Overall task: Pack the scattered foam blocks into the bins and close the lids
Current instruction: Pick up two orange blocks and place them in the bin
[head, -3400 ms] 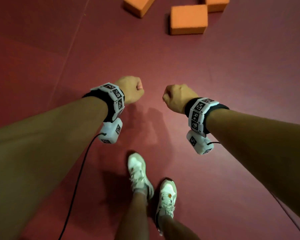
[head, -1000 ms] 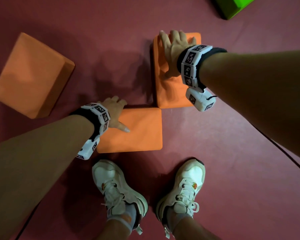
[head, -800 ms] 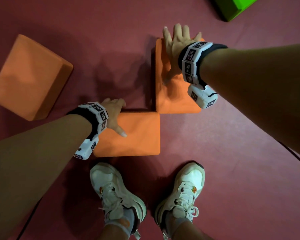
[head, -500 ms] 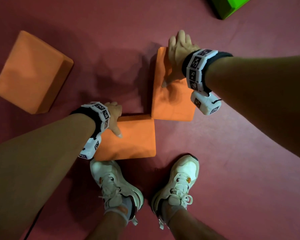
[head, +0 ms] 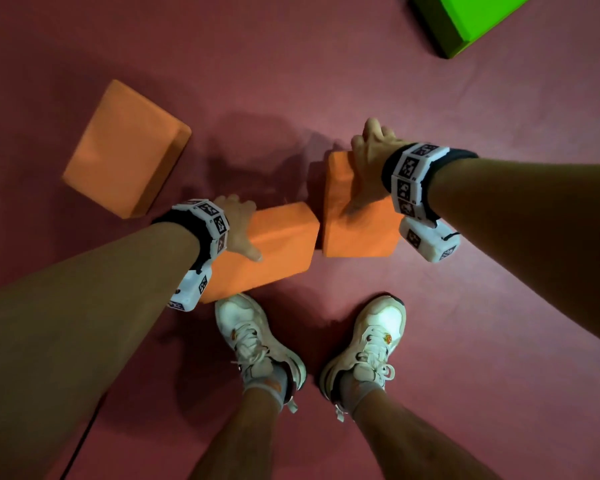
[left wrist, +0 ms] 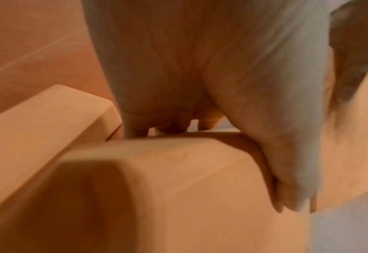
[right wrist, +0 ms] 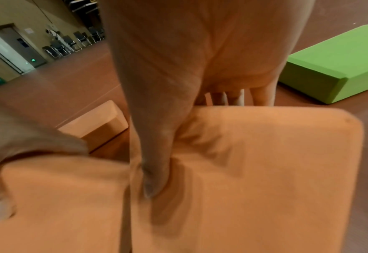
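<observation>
Two orange foam blocks sit side by side just in front of the person's feet, each in a hand. The left-hand block (head: 278, 247) is a plain rectangular slab with softly rounded edges and a matte, unmarked face; it is tilted, its far right corner raised, and its long axis runs from near left to far right. The left hand (head: 239, 226) grips it at the left end, thumb lying flat across the broad top face and the fingers curled over the far edge. In the left wrist view the thumb (left wrist: 286, 171) presses along the face, and the fingertips hook over the far rim.

The right-hand block (head: 357, 230) is of the same colour and make, and its long axis runs near to far. Its near left corner almost meets the other block; whether they touch cannot be told. The right hand (head: 371, 168) clasps its far end, fingers wrapped over the far edge, and the thumb (right wrist: 154, 171) digs into the top face, creasing the foam around it.

A third orange block (head: 125, 150) lies flat on the red floor (head: 499, 341) to the far left, well apart and angled. A green block (head: 465, 19) lies at the far right. White sneakers (head: 253, 334) stand near the two held blocks.
</observation>
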